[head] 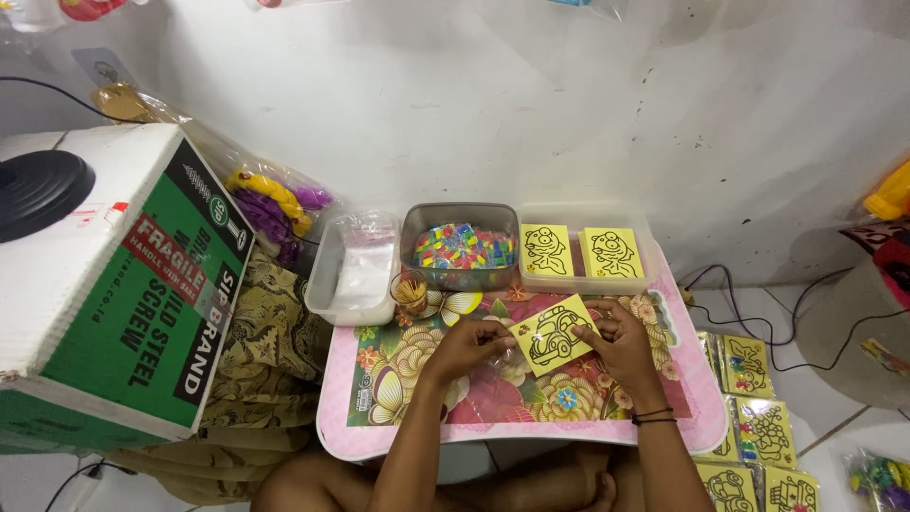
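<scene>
Two hands are meeting over a small pink table [682,431] with flowers on it. At 9 o'clock a big green and white cardboard box [114,294] is standing close to the table's edge, so that side is tight. At 12 o'clock three tubs are sitting in a row by the wall — a clear one with bags [353,270], a grey one with bright bits [461,248], and a clear one with two yellow cards [580,252]. More yellow packs [758,431] are lying on the floor at 4 o'clock.

A yellow car card [553,334] is sitting in the middle, lifted a little. The left hand [471,346] is pinching a thin clear bag [507,353] at the card's left side, and the right hand [616,343] is gripping its right edge. It looks like the card is going into the bag — the next move is needing a gentle slide. Only the bare table in front is giving room.
</scene>
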